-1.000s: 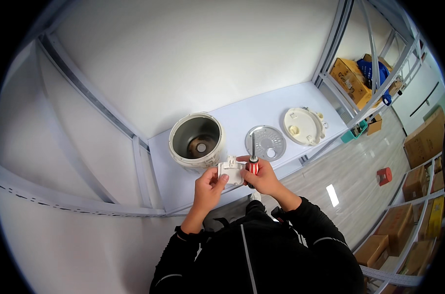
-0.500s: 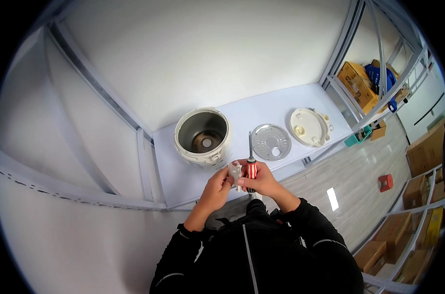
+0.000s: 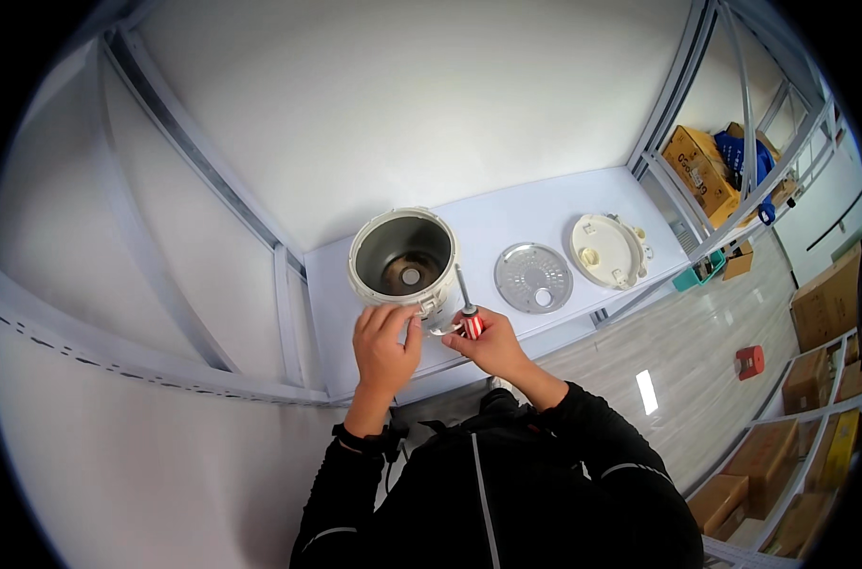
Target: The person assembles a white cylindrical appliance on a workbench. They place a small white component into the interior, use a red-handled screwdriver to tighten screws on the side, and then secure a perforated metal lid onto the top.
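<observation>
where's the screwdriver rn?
Head view, centre: screwdriver in the right hand, shaft pointing up beside the open cooker pot, left of the perforated metal disc.

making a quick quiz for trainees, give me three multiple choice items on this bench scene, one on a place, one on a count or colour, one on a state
1. Where does the perforated metal disc lie?
A. between the cooker body and the white lid
B. inside the cooker body
C. on the floor

2. What colours are on the handle of the screwdriver?
A. all blue
B. red and white
C. green and black

3. What state is the cooker body in?
A. closed with its lid
B. lying on its side
C. upright and open, with no inner pot

Answers:
1 A, the disc lies flat on the white table, with the body on its left and the white lid on its right.
2 B, red and white stripes show in the right hand.
3 C, its bare base shows; the left hand is at its front rim.
</observation>
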Demonstrator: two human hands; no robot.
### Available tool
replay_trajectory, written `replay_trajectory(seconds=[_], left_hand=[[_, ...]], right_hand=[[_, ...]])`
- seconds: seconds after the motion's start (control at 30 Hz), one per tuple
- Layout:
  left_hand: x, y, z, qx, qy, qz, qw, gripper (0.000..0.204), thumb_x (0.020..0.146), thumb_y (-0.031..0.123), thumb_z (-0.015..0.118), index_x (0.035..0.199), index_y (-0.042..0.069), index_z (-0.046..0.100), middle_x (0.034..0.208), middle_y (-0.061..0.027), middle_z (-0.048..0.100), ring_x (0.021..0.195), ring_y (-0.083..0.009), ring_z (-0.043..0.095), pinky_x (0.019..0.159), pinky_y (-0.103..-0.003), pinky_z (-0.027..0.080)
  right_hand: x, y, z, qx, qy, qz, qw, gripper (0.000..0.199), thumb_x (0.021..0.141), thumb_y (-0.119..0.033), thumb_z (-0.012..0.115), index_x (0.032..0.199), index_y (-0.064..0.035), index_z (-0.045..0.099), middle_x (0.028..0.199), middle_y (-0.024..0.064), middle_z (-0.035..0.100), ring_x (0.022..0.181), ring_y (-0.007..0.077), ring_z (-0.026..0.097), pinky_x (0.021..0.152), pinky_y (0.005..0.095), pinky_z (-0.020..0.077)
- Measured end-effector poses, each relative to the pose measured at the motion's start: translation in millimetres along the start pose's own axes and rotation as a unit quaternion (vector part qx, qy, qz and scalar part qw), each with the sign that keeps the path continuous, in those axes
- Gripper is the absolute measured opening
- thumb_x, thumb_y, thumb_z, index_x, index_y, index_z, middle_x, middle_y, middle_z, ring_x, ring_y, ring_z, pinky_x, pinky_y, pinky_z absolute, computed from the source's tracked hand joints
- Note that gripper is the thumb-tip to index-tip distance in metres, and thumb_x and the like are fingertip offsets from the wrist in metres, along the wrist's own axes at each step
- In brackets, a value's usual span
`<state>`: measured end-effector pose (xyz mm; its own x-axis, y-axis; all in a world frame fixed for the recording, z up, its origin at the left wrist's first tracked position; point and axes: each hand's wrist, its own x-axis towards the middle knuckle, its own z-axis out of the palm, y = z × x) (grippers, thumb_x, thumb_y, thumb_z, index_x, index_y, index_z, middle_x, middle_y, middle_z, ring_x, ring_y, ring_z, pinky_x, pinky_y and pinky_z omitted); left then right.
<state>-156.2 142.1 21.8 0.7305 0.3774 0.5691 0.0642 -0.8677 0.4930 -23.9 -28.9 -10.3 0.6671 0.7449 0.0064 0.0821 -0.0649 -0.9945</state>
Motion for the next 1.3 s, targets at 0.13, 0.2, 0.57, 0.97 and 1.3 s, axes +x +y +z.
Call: replay_trajectory(seconds=[0.13,0.2,0.57,0.97,1.3], left_hand=[[22.3,-3.1,-6.7,0.027,-0.017,0.042,0.999,0.042,0.078,0.007,0.074,0.120,0.011,0.075,0.123,-0.0073,0.071,0.120,-0.0312,0.063,0.118,-0.055,0.038],[21.3,-18.6,1.5,0.030,-0.059,0.045,0.997,0.051,0.075,0.005,0.071,0.125,0.011,0.073,0.126,-0.0088,0.070,0.124,-0.0330,0.060,0.126,-0.058,0.029],[23.0,-14.6,6.0,0.030,-0.116,0.026,0.993,0.060,0.080,0.023,0.085,0.136,0.014,0.068,0.114,-0.0055,0.068,0.117,-0.0313,0.058,0.128,-0.060,0.022],[19.2,-22.1,10.1,0.021,-0.124,0.018,0.992,0.061,0.083,0.023,0.086,0.140,0.016,0.068,0.115,-0.0046,0.066,0.119,-0.0291,0.056,0.128,-0.061,0.019],[16.6,-24.9,9.9,0.010,-0.124,0.018,0.992,0.060,0.084,0.021,0.085,0.141,0.016,0.068,0.117,-0.0047,0.066,0.119,-0.0292,0.056,0.128,-0.062,0.019]], right_hand=[[7.8,-6.1,0.9,-0.123,-0.026,0.026,0.992,0.029,0.092,-0.026,0.086,0.097,-0.0013,0.073,0.072,0.0091,0.067,0.067,0.0174,0.062,0.067,0.0374,0.0512],[10.1,-8.6,5.3,-0.136,-0.019,0.005,0.990,0.028,0.093,-0.026,0.084,0.097,-0.0008,0.072,0.072,0.0135,0.068,0.066,0.0251,0.064,0.066,0.0399,0.0517],[31.2,-5.0,11.7,-0.189,0.041,-0.041,0.980,0.028,0.090,-0.027,0.085,0.093,-0.0028,0.070,0.072,0.0199,0.069,0.067,0.0423,0.068,0.064,0.0457,0.0539],[30.0,-1.7,18.8,-0.129,0.075,-0.052,0.987,0.032,0.090,-0.026,0.086,0.095,-0.0016,0.065,0.073,0.0173,0.070,0.064,0.0335,0.068,0.065,0.0415,0.0549],[36.0,4.7,18.0,-0.056,0.015,-0.003,0.998,0.028,0.098,-0.022,0.083,0.100,-0.0003,0.066,0.076,0.0039,0.067,0.066,0.0106,0.067,0.059,0.0291,0.0559]])
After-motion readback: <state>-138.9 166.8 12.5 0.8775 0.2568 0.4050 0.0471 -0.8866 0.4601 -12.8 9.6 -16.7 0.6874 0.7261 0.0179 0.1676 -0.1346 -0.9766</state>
